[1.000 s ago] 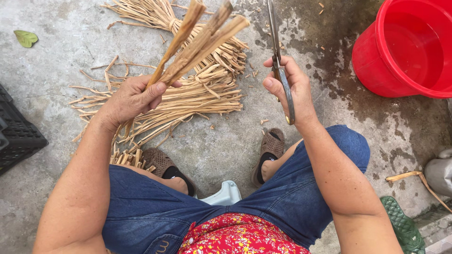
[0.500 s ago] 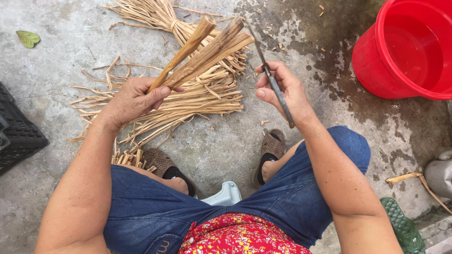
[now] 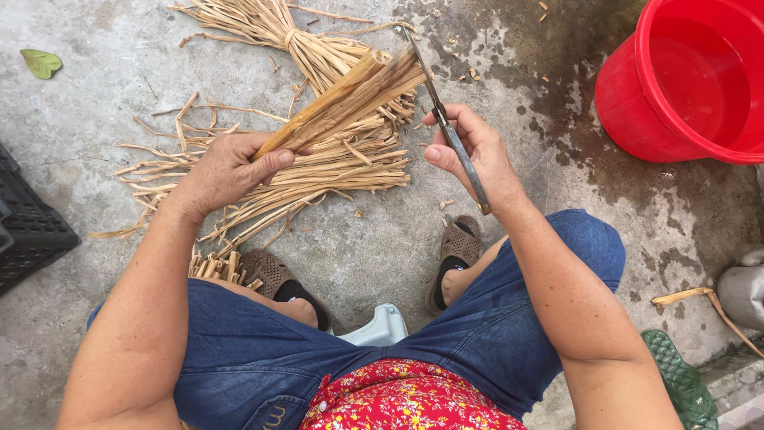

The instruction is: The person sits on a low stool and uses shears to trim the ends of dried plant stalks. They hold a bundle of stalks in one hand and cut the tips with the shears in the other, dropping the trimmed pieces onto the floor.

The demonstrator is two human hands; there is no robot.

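Strips of split bamboo, bunched and slanting up from the left hand, whose fingers are closed round their lower ends, hang above the loose pile of strips on the concrete floor. Fingers of the right hand grip a long knife, its blade set against the bunch's upper ends. Cutting cleanly seems to call for a tight bunch, the edge angled away from the holding hand, and short strokes.

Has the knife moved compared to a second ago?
Yes. The knife has tilted and swung left, away from the red bucket, onto the held strips.
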